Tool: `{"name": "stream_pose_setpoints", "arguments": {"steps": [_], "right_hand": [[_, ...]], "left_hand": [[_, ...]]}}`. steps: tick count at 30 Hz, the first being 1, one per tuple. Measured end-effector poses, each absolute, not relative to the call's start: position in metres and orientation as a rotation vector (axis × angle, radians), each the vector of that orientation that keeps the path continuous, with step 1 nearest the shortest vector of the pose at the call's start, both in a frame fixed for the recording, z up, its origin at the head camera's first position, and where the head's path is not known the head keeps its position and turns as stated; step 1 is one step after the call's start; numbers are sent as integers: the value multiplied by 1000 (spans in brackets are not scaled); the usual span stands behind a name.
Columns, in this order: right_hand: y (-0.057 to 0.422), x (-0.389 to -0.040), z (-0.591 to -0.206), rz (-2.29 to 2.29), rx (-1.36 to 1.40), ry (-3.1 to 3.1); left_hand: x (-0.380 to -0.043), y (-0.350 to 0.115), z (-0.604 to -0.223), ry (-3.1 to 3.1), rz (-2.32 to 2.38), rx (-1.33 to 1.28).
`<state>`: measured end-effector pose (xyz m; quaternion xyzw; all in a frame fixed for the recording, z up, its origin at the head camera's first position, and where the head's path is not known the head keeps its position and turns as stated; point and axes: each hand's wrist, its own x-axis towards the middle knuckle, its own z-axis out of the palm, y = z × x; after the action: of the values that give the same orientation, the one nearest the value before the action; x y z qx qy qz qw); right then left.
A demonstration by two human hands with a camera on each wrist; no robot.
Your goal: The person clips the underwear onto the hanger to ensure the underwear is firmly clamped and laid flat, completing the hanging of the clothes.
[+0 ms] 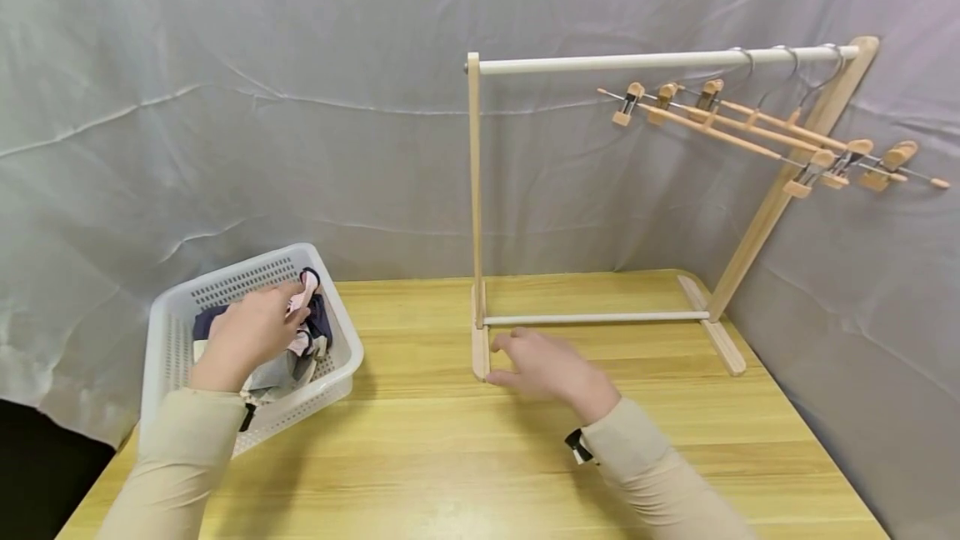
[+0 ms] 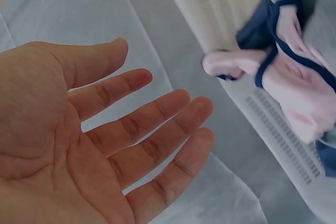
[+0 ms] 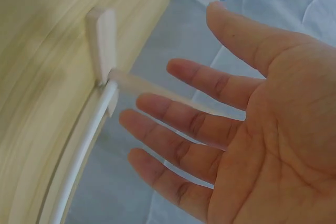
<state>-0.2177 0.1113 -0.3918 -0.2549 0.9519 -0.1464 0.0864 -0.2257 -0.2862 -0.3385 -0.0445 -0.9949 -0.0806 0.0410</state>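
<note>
Over the white basket (image 1: 168,332) at the left, my left hand (image 1: 255,323) hovers with loosely bent fingers. In the head view its fingertips overlap a pink garment with navy trim (image 1: 303,294). The left wrist view has that pink garment (image 2: 286,77) apart from the fingers, and the left palm (image 2: 52,124) bare. Grey and navy clothes lie in the basket too. My right hand (image 1: 547,369), fingers relaxed and holding nothing, is above the table beside the left foot (image 1: 480,348) of a wooden rack.
The rack's white top rail (image 1: 600,63) carries several hangers (image 1: 738,130) with wooden clips, bunched at its right end. A white lower bar (image 1: 592,318) runs between its feet. Grey cloth (image 1: 300,107) hangs behind the wood-grain table (image 1: 420,457).
</note>
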Motion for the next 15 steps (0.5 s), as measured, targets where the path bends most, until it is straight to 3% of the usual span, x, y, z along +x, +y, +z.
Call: {"name": "stream_pose_setpoints", "arguments": {"steps": [15], "right_hand": [[60, -198, -400, -325, -902, 2721]], "left_hand": [[-246, -340, -348, -3209, -216, -78]]}}
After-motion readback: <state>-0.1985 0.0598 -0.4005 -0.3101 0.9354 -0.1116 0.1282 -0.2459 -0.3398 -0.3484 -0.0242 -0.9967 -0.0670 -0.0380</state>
